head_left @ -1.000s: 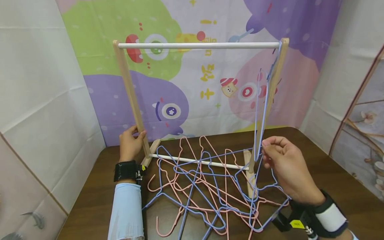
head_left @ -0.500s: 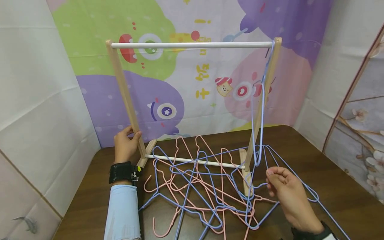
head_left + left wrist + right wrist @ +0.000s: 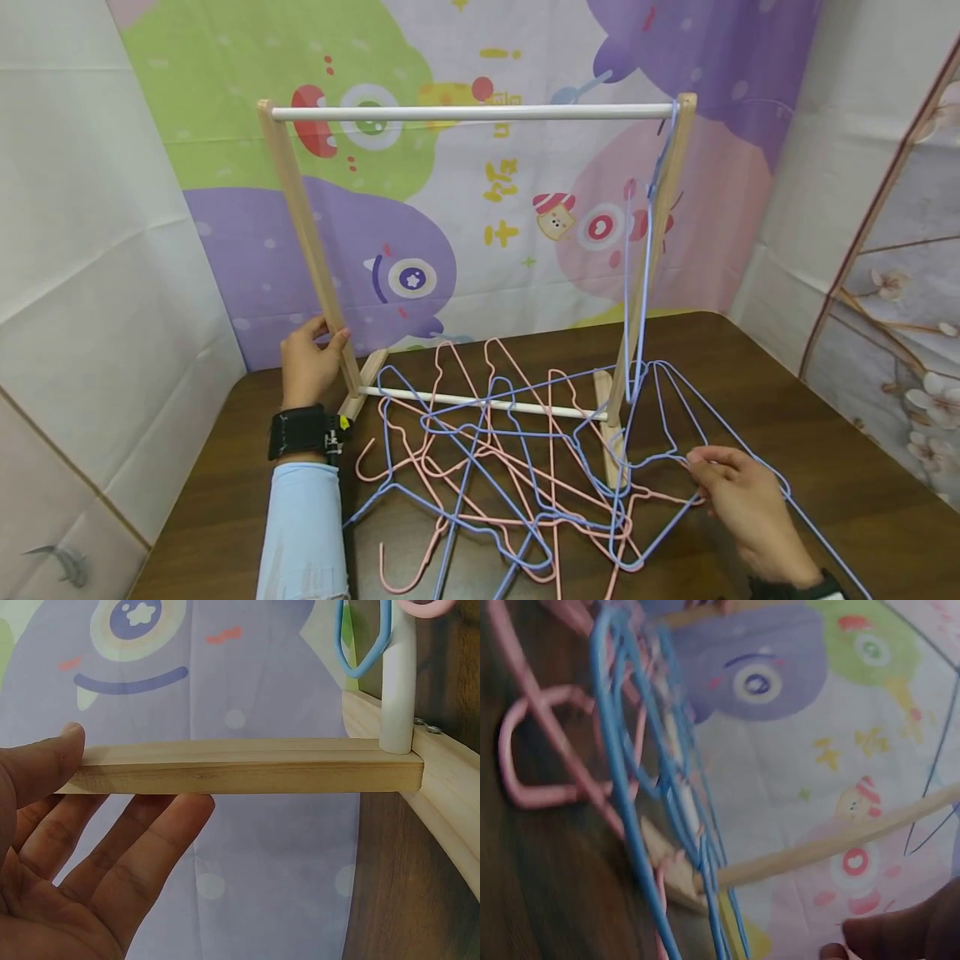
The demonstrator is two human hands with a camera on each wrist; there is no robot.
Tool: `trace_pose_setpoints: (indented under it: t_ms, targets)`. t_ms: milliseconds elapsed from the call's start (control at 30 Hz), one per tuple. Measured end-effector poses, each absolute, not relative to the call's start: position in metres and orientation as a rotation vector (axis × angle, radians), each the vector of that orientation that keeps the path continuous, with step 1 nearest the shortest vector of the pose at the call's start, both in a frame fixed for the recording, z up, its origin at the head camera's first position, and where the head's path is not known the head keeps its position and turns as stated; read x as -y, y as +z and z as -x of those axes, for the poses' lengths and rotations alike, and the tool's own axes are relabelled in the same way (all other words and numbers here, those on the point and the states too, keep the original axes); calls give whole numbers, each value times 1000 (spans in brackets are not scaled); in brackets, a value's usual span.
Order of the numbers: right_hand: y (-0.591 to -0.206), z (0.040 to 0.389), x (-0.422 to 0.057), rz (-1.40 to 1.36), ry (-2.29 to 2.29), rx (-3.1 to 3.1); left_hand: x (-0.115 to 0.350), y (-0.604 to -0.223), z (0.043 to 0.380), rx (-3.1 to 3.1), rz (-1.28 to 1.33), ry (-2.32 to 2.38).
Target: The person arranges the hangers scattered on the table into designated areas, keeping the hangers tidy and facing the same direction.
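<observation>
Left hand (image 3: 309, 362) grips pale wooden post (image 3: 302, 218), apparently steadying it; thin blue hanger (image 3: 665, 456) lies beside right hand (image 3: 750, 507), hold unclear.

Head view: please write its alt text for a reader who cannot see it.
A person's left hand holds one side of a wooden rack on a dark table; the right hand is at a tangle of blue and pink hangers. A blue hanger hangs at the right of the white top bar.
</observation>
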State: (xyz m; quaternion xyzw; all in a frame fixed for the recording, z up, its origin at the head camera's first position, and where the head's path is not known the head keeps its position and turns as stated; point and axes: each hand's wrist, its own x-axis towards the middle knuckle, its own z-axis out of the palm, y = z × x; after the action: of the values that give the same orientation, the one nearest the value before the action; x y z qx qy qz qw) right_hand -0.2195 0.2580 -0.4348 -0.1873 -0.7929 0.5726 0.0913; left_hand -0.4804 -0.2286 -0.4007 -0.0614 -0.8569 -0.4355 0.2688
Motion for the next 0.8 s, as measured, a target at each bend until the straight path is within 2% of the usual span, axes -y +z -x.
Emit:
trace_pose_setpoints:
  t_ms: [300,800]
  targets:
    - [-432,248,-270,335,823,2603,230,-401,477,2311,153,-1193]
    - [-437,258,-278,456,569,2948,228,-400,479,2324,170,-1185]
